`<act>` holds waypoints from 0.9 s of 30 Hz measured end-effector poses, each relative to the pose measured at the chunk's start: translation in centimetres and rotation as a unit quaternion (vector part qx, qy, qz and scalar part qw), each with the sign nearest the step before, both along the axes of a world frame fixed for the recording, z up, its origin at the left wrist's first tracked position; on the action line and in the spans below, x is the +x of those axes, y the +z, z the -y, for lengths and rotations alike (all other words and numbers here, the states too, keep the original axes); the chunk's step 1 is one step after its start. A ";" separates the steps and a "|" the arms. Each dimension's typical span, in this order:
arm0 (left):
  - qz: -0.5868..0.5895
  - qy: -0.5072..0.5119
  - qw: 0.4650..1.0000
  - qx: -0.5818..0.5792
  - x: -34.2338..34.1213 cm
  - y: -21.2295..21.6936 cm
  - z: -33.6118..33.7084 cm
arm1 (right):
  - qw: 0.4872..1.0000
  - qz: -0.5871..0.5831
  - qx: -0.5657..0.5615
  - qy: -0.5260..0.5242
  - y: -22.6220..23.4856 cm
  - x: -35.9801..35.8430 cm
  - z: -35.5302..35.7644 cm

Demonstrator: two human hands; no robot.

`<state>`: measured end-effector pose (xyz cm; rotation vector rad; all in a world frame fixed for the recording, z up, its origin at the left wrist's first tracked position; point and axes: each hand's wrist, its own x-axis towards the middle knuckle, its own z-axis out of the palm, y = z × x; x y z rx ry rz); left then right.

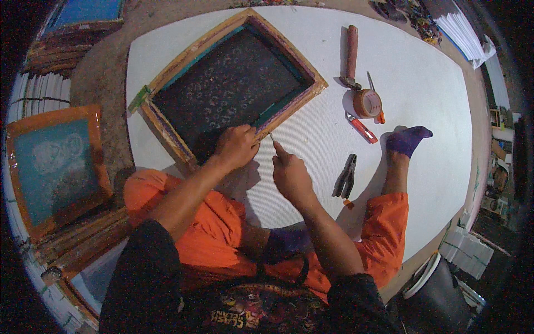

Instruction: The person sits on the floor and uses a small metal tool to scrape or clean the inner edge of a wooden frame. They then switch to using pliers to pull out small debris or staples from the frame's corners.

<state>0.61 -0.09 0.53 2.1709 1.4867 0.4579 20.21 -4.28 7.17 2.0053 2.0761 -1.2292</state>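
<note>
A wooden screen-printing frame (194, 46) with dark mesh lies tilted across the white board, bits of green at its left corner. My left hand (238, 146) is closed over the frame's near right rail, fingers curled on the wood. Just right of it, my right hand (292, 173) grips a thin metal tool (271, 136), forefinger stretched along it. The tool's tip is at the rail's outer side; its handle is hidden in my palm. Pale marks dot the mesh (233, 78).
On the white board (434, 183) to my right lie a hammer (351, 53), a tape roll (367, 104), a red utility knife (361, 129) and pliers (345, 177). Another framed screen (55, 156) leans at the left. A dark bin (434, 295) stands at lower right.
</note>
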 end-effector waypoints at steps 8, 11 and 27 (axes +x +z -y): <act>0.000 0.011 1.000 0.003 0.3 -0.1 -0.3 | 0.993 -0.087 0.032 -0.068 -1.6 0.5 1.4; 0.002 0.007 1.000 -0.009 0.0 0.7 -0.2 | 0.947 -0.233 -0.104 -0.198 -1.4 1.3 0.9; -0.029 0.009 0.998 -0.053 0.4 1.6 -0.7 | 0.903 -0.377 0.061 -0.196 -5.4 4.4 1.7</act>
